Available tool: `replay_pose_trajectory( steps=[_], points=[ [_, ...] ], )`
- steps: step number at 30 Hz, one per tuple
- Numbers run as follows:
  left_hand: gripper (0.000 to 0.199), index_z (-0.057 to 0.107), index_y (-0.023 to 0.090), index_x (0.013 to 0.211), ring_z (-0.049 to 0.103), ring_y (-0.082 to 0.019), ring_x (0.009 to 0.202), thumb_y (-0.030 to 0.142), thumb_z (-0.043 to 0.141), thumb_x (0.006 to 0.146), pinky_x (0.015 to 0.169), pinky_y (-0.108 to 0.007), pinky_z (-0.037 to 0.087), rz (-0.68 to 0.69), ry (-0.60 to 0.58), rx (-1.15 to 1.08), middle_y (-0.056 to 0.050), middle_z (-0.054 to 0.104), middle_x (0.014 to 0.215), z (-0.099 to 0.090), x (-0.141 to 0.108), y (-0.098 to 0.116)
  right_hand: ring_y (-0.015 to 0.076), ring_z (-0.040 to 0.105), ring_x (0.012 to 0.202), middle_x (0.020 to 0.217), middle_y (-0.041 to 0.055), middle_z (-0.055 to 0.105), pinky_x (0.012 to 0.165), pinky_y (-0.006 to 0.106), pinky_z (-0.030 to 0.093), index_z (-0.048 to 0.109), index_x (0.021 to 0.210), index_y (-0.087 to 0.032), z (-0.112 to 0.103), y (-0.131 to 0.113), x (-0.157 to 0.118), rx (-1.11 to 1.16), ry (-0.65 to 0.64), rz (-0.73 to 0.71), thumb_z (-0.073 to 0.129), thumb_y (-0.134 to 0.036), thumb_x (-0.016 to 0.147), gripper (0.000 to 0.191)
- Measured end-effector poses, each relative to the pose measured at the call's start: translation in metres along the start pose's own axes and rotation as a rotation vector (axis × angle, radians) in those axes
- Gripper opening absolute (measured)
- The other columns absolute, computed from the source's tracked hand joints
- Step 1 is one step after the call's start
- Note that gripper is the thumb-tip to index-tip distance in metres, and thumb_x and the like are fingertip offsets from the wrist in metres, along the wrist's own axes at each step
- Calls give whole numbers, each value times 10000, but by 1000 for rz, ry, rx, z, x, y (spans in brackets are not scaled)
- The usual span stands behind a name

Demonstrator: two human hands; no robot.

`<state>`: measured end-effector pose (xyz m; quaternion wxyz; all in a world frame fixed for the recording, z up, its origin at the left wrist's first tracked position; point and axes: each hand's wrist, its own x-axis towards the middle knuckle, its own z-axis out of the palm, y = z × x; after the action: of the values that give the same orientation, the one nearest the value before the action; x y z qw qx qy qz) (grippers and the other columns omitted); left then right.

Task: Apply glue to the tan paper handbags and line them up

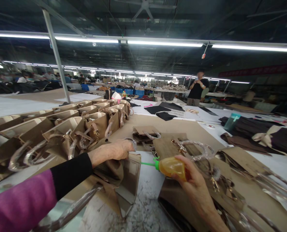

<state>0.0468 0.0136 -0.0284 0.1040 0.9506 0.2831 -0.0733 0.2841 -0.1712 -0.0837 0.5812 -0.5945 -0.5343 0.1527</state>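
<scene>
My right hand (191, 180) is wrapped round a squeeze bottle (172, 167) of amber liquid, held on its side. Its thin green nozzle points left and reaches the upper edge of a taupe handbag (129, 187). That bag stands tilted in front of me with its side panel facing right. My left hand (115, 149) grips the bag's top edge, fingers curled over it and partly hidden. One plastic-wrapped bag handle (75, 209) hangs out toward the lower left.
Rows of taupe handbags (61, 129) stand upright at the left. More bags (169, 148) lie flat at the right, with wrapped handles and metal clasps. Black fabric pieces (165, 108) and a teal cup (231, 121) are farther back. A person (196, 90) stands beyond the tables.
</scene>
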Motion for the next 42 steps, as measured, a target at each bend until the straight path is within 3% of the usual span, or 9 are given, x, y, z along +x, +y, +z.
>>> replay_pose_trajectory(
  steps=[10,17,22,27,33,42],
  points=[
    [165,678,197,771,593,-189,703,160,599,631,605,-254,439,3,9,43,-23,636,696,-4,-2,8,261,642,882,1069,83,648,813,368,529,577,1121,-214,-1,-3,6,58,34,99,732,-390,688,492],
    [159,700,179,766,605,-218,689,177,633,622,569,-277,439,-50,-1,27,-54,645,671,3,3,7,251,647,877,1087,72,652,751,335,549,595,1106,-209,4,7,1,70,-15,107,732,-366,694,462],
    [145,691,191,756,601,-194,686,152,618,638,577,-260,422,-40,6,33,-20,621,654,0,-1,12,259,653,865,1045,60,671,740,343,555,597,1110,-209,1,5,0,68,-40,139,726,-331,692,454],
    [153,684,215,777,612,-177,744,152,601,666,604,-232,425,-32,-1,47,-5,642,733,-4,-4,16,261,648,866,1075,68,660,786,366,537,599,1125,-218,2,6,-5,-14,-61,115,705,-337,711,443],
    [201,683,224,812,616,-167,778,124,581,671,622,-213,425,-51,-29,47,-4,662,782,-7,-4,22,247,637,884,1054,48,659,797,351,517,597,1108,-240,3,8,-25,-144,-135,-12,660,-283,760,356],
    [197,676,223,830,616,-184,780,136,568,690,599,-238,403,-65,-19,110,-22,668,796,-5,-9,28,224,637,917,1069,28,647,821,296,506,591,1111,-251,10,16,-44,-170,-190,-17,655,-280,798,320]
  ],
)
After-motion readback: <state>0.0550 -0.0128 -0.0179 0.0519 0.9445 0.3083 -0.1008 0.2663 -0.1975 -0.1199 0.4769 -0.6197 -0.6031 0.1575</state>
